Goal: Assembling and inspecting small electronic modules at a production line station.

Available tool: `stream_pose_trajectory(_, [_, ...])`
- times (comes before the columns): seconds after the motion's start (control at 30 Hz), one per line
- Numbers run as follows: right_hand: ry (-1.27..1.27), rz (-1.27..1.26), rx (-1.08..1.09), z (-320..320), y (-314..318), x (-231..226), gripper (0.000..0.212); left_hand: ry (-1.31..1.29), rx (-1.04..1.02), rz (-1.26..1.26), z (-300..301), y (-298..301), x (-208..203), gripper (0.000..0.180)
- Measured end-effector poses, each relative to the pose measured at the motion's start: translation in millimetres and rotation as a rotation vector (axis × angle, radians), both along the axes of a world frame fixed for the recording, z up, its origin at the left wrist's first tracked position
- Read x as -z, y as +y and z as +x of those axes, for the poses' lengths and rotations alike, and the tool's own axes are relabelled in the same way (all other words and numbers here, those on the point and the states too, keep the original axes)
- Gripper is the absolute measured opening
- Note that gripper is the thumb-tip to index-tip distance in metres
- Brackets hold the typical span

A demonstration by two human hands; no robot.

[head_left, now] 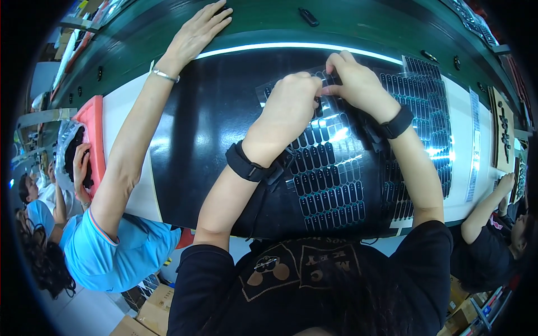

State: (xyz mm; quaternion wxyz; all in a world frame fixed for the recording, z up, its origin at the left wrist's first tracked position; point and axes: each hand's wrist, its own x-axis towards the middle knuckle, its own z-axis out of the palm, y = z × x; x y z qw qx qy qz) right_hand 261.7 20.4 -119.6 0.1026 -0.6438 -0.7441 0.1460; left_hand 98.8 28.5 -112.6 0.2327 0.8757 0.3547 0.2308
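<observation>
My left hand (291,103) is closed, its fingers bent around a small black piece (319,107) that shows only in part below the fingertips. Close beside it, my right hand (361,84) curls its fingers, with the thumb reaching toward the left fingertips. Whatever lies between its fingertips is too small to make out. Under both hands is a clear sheet of black oval stickers (328,193), several rows of them outlined in pale green. A second sheet of similar stickers (426,115) lies to the right, partly behind my right forearm. Black bands circle both my wrists.
A black mat (196,143) covers the white bench. Beyond it runs a green conveyor belt (263,25) with a black oval device (308,17) on it. At left, a co-worker's arm (134,129) reaches to the belt beside a red bin (96,131). Another person sits at right.
</observation>
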Motion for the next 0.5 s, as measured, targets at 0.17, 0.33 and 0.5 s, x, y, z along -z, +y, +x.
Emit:
stream_pose_trajectory(0.17, [-0.003,0.011,-0.015,0,0,2,0.034,-0.06,0.026,-0.051,-7,-3,-20,0.01])
stream_pose_trajectory(0.33, [0.096,-0.042,-0.062,18,3,-3,0.034,-0.127,-0.034,0.0,-17,0,-41,0.015])
stream_pose_trajectory(0.5, [0.399,-0.187,-0.107,70,20,-27,0.04,-0.149,-0.157,-0.024,-34,-7,-63,0.027])
